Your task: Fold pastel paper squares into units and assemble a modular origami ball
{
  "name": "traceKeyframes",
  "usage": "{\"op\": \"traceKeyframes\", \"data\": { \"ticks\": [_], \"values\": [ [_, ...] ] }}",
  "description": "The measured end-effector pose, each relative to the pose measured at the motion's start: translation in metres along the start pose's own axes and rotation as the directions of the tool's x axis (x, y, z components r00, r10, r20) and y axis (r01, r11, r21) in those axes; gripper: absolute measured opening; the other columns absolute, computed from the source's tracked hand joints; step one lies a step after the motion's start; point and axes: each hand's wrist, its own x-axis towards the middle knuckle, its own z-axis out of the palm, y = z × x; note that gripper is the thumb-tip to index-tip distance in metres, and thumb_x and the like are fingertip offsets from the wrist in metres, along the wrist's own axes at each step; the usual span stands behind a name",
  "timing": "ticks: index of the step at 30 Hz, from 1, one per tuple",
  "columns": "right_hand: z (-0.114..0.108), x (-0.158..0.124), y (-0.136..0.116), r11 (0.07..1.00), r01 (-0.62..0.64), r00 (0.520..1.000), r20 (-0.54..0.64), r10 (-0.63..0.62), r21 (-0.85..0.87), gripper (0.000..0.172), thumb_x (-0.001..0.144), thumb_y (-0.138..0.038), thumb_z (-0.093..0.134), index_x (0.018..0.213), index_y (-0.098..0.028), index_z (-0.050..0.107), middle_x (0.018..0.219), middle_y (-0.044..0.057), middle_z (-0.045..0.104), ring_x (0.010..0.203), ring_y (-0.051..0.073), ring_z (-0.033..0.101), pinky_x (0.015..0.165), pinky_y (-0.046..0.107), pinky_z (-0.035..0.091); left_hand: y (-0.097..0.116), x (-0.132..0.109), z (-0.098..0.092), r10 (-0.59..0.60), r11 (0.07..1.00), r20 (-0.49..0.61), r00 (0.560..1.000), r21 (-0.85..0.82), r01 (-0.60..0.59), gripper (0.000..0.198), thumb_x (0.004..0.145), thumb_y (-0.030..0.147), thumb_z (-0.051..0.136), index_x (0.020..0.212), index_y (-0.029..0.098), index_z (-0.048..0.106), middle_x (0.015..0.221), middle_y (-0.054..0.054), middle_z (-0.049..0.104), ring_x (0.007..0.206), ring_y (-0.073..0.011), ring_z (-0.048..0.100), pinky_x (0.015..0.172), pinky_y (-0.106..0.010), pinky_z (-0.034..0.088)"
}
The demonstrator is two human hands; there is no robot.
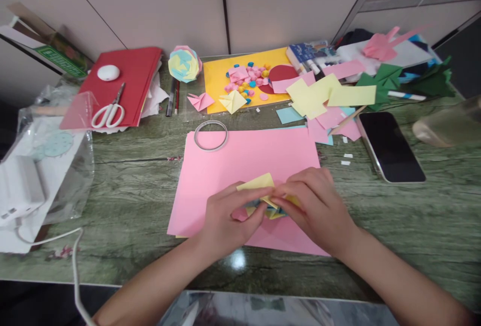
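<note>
Both hands meet over a stack of pink paper point(225, 165) near the front of the table. Between them is a folded paper piece point(259, 181), mostly yellow with some blue and pink showing. My left hand point(233, 215) pinches it from the left, thumb below and index finger along the top. From the right, my right hand point(319, 205) presses a yellow flap with thumb and fingertips. The fingers cover much of the piece, so its full shape is hidden. A ring of narrow tape point(211, 122) lies on the stack's far left corner.
White scissors point(108, 114) lie on a red folder point(131, 65) at left. Behind are a paper ball point(185, 64) and a yellow sheet point(218, 77) bearing small folded stars. Loose paper slips point(311, 95) and a phone point(391, 146) sit at right. A white cable point(76, 266) crosses the front edge.
</note>
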Motion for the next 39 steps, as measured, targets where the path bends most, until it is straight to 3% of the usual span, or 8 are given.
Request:
{"op": "traceKeyframes", "data": {
  "ticks": [7, 16, 19, 21, 24, 30, 34, 39],
  "values": [
    [0.003, -0.001, 0.001, 0.999, 0.025, 0.998, 0.058, -0.023, -0.041, 0.013, 0.085, -0.014, 0.051, 0.072, -0.019, 0.051, 0.070, 0.002, 0.057, 0.067, 0.016, 0.048, 0.063, 0.031, 0.031, 0.001, 0.000, 0.001, 0.021, 0.999, -0.008, 1.000, 0.030, -0.021, 0.028, 0.069, 0.008, 0.065, 0.093, 0.021, 0.070, 0.079, -0.004, 0.073, 0.064, -0.0132, 0.066, 0.056, -0.021, 0.054],
    [-0.004, -0.001, 0.006, 0.990, 0.142, 0.990, -0.026, -0.142, 0.018, 0.013, 0.083, -0.012, 0.047, 0.074, -0.021, 0.051, 0.067, 0.001, 0.058, 0.066, 0.016, 0.051, 0.064, 0.032, 0.037, -0.007, 0.001, -0.002, -0.249, 0.967, -0.002, 0.969, -0.059, 0.248, 0.025, 0.070, 0.014, 0.065, 0.093, 0.022, 0.071, 0.081, -0.005, 0.069, 0.074, -0.0165, 0.063, 0.058, -0.024, 0.051],
    [-0.015, 0.003, 0.027, 0.999, 0.011, 0.978, -0.208, -0.022, -0.054, 0.015, 0.081, -0.015, 0.051, 0.069, -0.023, 0.047, 0.062, -0.001, 0.052, 0.062, 0.017, 0.051, 0.062, 0.032, 0.039, -0.009, 0.003, -0.004, -0.268, 0.958, 0.005, 0.963, -0.108, 0.267, 0.023, 0.071, 0.016, 0.065, 0.092, 0.021, 0.071, 0.078, -0.005, 0.068, 0.069, -0.0148, 0.060, 0.057, -0.024, 0.049],
    [-0.021, 0.003, 0.049, 0.961, -0.238, 0.868, -0.475, 0.144, -0.143, 0.010, 0.080, -0.018, 0.053, 0.073, -0.022, 0.048, 0.066, 0.001, 0.052, 0.067, 0.019, 0.051, 0.062, 0.032, 0.039, -0.009, 0.004, -0.004, -0.271, 0.952, 0.016, 0.962, -0.144, 0.270, 0.022, 0.070, 0.015, 0.066, 0.091, 0.020, 0.071, 0.077, -0.005, 0.068, 0.067, -0.0140, 0.059, 0.057, -0.024, 0.048],
    [-0.028, -0.001, 0.086, 0.838, -0.518, 0.774, -0.510, 0.376, -0.169, 0.005, 0.081, -0.025, 0.056, 0.081, -0.021, 0.052, 0.076, 0.006, 0.060, 0.067, 0.018, 0.054, 0.063, 0.032, 0.039, -0.007, 0.004, -0.005, -0.248, 0.952, 0.030, 0.968, -0.178, 0.250, 0.022, 0.070, 0.014, 0.066, 0.090, 0.020, 0.071, 0.077, -0.005, 0.068, 0.069, -0.0145, 0.060, 0.058, -0.024, 0.048],
    [-0.029, -0.005, 0.120, 0.790, -0.504, 0.860, -0.292, 0.419, -0.351, 0.016, 0.080, -0.022, 0.057, 0.095, -0.019, 0.060, 0.108, 0.012, 0.063, 0.095, 0.028, 0.056, 0.076, 0.040, 0.039, -0.006, 0.004, -0.004, -0.187, 0.947, 0.053, 0.981, -0.256, 0.195, 0.018, 0.070, 0.012, 0.066, 0.085, 0.020, 0.071, 0.080, -0.006, 0.069, 0.075, -0.0163, 0.062, 0.061, -0.025, 0.051],
    [-0.032, 0.001, 0.094, 0.860, -0.467, 0.874, -0.253, 0.415, -0.203, 0.011, 0.083, -0.028, 0.054, 0.078, -0.020, 0.060, 0.088, 0.007, 0.063, 0.086, 0.024, 0.057, 0.074, 0.037, 0.041, -0.008, 0.006, -0.004, -0.194, 0.951, 0.036, 0.980, -0.237, 0.197, 0.015, 0.069, 0.009, 0.065, 0.079, 0.019, 0.071, 0.077, -0.006, 0.070, 0.072, -0.0157, 0.063, 0.061, -0.025, 0.051],
    [-0.032, 0.011, 0.045, 0.891, -0.420, 0.858, 0.396, 0.328, 0.172, 0.020, 0.084, -0.030, 0.051, 0.067, -0.019, 0.054, 0.060, -0.003, 0.055, 0.056, 0.012, 0.050, 0.051, 0.024, 0.038, -0.014, 0.008, -0.006, -0.178, 0.972, -0.023, 0.984, -0.162, 0.172, 0.016, 0.070, 0.011, 0.064, 0.082, 0.019, 0.071, 0.079, -0.006, 0.070, 0.075, -0.0171, 0.063, 0.064, -0.028, 0.051]
  ]
}}
